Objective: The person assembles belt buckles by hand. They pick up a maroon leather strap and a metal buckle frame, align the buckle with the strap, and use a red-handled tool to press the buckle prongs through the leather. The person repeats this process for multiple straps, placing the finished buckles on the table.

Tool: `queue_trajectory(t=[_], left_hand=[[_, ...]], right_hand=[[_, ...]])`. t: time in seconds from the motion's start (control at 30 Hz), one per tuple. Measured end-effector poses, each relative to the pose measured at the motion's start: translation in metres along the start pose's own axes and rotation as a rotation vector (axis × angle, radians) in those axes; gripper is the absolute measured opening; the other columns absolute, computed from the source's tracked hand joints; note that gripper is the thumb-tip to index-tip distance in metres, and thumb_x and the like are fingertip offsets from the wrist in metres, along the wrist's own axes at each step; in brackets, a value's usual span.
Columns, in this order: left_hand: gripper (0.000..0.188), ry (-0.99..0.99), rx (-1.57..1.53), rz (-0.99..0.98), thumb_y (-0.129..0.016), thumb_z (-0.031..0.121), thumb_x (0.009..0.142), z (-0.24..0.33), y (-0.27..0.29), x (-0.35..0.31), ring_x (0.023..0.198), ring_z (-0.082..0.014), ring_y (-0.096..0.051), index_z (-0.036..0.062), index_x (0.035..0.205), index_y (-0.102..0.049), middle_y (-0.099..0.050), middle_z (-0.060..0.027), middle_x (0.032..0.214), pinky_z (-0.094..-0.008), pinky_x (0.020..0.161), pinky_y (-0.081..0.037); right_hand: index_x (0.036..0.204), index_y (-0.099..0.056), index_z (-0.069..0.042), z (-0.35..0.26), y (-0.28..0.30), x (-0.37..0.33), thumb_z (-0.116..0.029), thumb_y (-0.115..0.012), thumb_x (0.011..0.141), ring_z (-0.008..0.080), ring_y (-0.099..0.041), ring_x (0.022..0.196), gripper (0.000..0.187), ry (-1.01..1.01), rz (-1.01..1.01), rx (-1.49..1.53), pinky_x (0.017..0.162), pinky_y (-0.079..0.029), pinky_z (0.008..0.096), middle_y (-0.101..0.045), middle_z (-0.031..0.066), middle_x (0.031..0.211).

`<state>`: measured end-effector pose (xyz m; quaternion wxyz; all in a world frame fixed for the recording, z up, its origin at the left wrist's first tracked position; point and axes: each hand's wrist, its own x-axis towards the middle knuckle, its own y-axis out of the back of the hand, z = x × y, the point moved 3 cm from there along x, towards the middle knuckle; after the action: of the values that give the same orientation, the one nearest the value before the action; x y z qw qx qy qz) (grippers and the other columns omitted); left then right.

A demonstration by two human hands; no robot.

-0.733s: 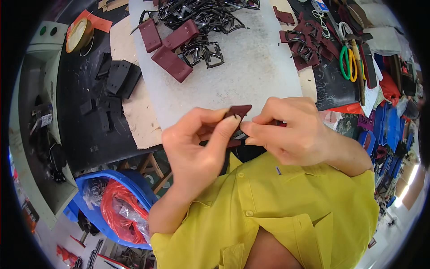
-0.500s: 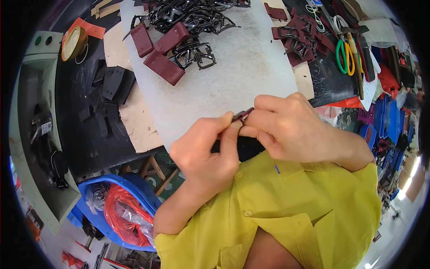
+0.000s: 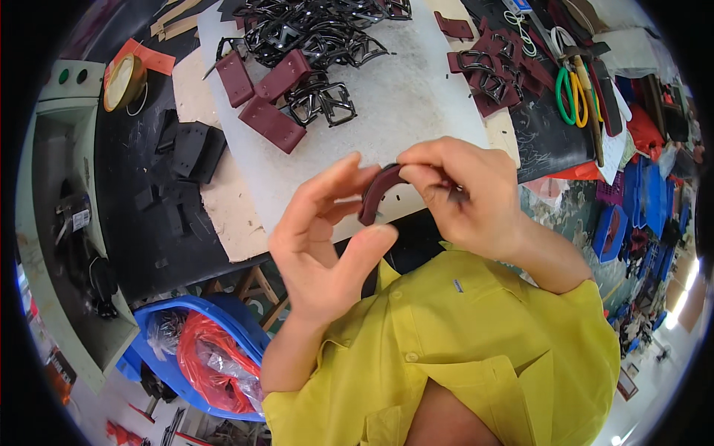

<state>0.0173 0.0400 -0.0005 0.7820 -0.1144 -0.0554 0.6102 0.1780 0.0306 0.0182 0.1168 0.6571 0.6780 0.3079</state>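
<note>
Maroon strap piece (image 3: 374,195), smooth and bent into an arc, is between the hands. The right hand (image 3: 476,195) pinches its upper end between thumb and fingertips; the left hand (image 3: 318,241) is spread wide around the lower part, though whether its fingers touch is unclear. Beyond the hands, glossy black metal buckles (image 3: 297,37) lie heaped near flat maroon pieces (image 3: 272,125) on a scuffed white board (image 3: 416,89). Left of them stretches the black table (image 3: 137,249), with a blue plastic bin (image 3: 249,316) below the left hand.

Smooth matt leather-like strip (image 3: 377,186), glossy metal-looking buckles (image 3: 286,36)
</note>
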Motion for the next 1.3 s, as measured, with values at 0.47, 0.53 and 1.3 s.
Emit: queue_trajectory(t=[0.47,0.53,1.3], left_hand=[[0.014,0.010,0.374,-0.094,-0.068,-0.004,0.075,0.002,-0.010,-0.004,0.062,-0.0129,-0.064,-0.0057,0.088,-0.064,-0.066,-0.0110,0.076,-0.0231,0.056,-0.052],[0.016,-0.156,0.497,-0.124,-0.068,-0.005,0.071,0.004,-0.012,-0.005,0.059,-0.0152,-0.064,-0.0047,0.087,-0.063,-0.064,-0.0114,0.072,-0.0227,0.055,-0.052],[0.019,0.478,-0.043,0.017,-0.063,-0.003,0.080,-0.001,0.005,-0.003,0.070,-0.0124,-0.064,-0.0097,0.097,-0.061,-0.066,-0.0131,0.083,-0.0191,0.057,-0.050]], right_hand=[[0.079,-0.061,0.000,0.010,-0.004,-0.015,-0.014,-0.064,0.084,0.0044,-0.046,0.052,0.015,-0.323,-0.031,0.398,0.045,-0.037,0.0224,-0.055,0.0015,0.059],[0.078,-0.062,-0.001,0.013,-0.006,-0.019,-0.015,-0.064,0.084,0.0041,-0.047,0.051,0.016,-0.539,-0.087,0.631,0.044,-0.037,0.0222,-0.056,-0.0002,0.060],[0.094,-0.067,-0.005,-0.004,0.021,-0.012,-0.009,-0.072,0.065,0.0157,-0.056,0.054,0.029,0.418,-0.092,-0.282,0.044,-0.044,0.0260,-0.060,0.0033,0.073]])
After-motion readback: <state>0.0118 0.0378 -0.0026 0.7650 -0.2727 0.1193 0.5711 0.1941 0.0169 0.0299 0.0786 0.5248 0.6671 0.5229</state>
